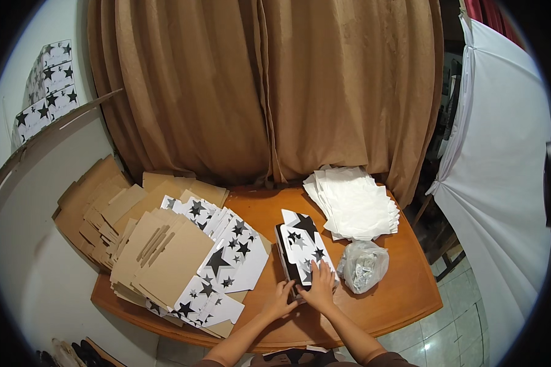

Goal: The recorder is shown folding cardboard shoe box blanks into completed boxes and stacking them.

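A small cardboard box (305, 244), white with black and grey stars, stands on the wooden table in front of me. Its lid lies over the top, and a flap at the far end sticks up. On the lid's near part rests my right hand (319, 289), fingers stretched out and apart, thumb toward the near edge. My left hand (280, 301) grips the box's near left corner with bent fingers. What is inside the box is hidden.
Flat star-printed cardboard blanks (229, 257) and plain brown ones (165, 257) are piled at left. White sheets (355, 205) lie at the far right, a clear plastic bag (362, 267) closer. Finished boxes (49, 92) sit on a wall shelf. Brown curtains (263, 92) hang behind the table (404, 293).
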{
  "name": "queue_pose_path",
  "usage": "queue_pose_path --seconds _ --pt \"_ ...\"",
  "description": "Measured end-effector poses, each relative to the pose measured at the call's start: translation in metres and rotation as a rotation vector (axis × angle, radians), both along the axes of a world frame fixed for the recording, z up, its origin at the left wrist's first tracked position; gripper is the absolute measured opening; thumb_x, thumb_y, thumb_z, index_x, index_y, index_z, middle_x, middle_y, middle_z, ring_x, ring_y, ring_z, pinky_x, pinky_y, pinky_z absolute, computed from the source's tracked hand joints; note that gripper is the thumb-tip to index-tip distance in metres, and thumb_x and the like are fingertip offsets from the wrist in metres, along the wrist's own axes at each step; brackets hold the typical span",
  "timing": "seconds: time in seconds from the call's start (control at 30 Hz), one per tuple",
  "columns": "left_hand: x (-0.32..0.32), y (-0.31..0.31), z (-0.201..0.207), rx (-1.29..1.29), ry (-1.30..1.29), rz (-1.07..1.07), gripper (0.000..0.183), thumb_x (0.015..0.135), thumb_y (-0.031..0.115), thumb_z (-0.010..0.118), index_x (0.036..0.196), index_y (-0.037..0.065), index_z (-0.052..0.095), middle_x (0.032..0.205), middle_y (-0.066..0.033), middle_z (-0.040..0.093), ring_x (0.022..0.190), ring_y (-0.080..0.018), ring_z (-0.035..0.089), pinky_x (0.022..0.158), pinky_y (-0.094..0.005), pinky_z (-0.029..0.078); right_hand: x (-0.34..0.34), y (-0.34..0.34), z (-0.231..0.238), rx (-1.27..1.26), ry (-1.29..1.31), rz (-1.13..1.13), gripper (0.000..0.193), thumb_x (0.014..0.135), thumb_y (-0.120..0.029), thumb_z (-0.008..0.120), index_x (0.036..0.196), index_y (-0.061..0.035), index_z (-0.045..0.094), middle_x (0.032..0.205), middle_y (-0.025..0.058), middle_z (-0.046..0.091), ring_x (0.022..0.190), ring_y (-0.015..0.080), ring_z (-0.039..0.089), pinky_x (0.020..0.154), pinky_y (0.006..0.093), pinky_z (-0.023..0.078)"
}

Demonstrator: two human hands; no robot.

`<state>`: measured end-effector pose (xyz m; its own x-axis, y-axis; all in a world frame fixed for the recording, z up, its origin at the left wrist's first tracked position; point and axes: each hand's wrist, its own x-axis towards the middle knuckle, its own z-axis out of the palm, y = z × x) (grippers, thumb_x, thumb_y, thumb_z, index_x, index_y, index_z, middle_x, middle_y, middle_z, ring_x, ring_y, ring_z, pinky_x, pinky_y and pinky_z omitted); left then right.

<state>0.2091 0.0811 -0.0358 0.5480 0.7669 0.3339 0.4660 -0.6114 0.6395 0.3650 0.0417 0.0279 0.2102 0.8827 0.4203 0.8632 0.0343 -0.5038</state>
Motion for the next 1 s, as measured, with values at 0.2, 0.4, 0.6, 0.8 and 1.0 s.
queue_pose_path --seconds 0.2,0.4,0.6,0.8,1.0 --pt "-0.009 0.021 0.038 0.020 0.132 -0.085 0.052 0.081 0.034 0.062 0.127 0.015 0.048 0.122 -0.0148 0.047 0.116 -0.0345 0.045 0.095 -0.0454 0.039 0.036 0.015 -0.024 0.139 0.094 -0.023 0.050 0.073 0.003 0.052 0.122 -0.0070 0.055 0.121 0.0224 0.053 0.116 0.0402 0.046 0.100 0.0474 0.032" --pt "-0.028 0.066 0.048 0.489 0.388 -0.031 0.057 0.077 0.025 0.066 0.130 0.021 0.047 0.134 -0.0086 0.042 0.126 -0.0303 0.037 0.106 -0.0520 0.025 0.056 0.008 0.003 0.255 0.471 0.056 0.020 0.090 -0.008 0.055 0.109 -0.0025 0.059 0.098 0.0152 0.065 0.091 0.0231 0.063 0.079 0.0300 0.047" --pt "-0.028 0.074 0.052 0.485 0.419 -0.157 0.048 0.073 0.018 0.069 0.118 0.016 0.053 0.133 -0.0064 0.044 0.128 -0.0270 0.035 0.108 -0.0495 0.025 0.068 0.000 0.023 0.321 0.833 -0.075 0.020 0.090 -0.010 0.057 0.107 0.0015 0.058 0.092 0.0093 0.065 0.087 0.0132 0.059 0.077 0.0277 0.045" --pt "-0.017 0.037 0.045 0.700 0.319 -0.493 0.014 0.076 0.013 0.054 0.090 0.013 0.054 0.076 -0.0037 0.056 0.081 -0.0231 0.057 0.084 -0.0353 0.044 0.081 0.001 0.039 0.516 0.951 -0.091 0.016 0.090 -0.011 0.057 0.101 0.0000 0.052 0.092 0.0051 0.058 0.085 0.0120 0.054 0.077 0.0262 0.044" --pt "-0.018 -0.019 0.055 0.514 0.339 -0.506 0.011 0.076 0.014 0.058 0.085 0.012 0.053 0.070 -0.0035 0.054 0.065 -0.0214 0.059 0.059 -0.0360 0.049 0.078 0.030 0.021 0.406 0.994 0.061 0.020 0.091 -0.014 0.058 0.104 -0.0009 0.051 0.096 0.0040 0.057 0.089 0.0103 0.053 0.080 0.0247 0.043"
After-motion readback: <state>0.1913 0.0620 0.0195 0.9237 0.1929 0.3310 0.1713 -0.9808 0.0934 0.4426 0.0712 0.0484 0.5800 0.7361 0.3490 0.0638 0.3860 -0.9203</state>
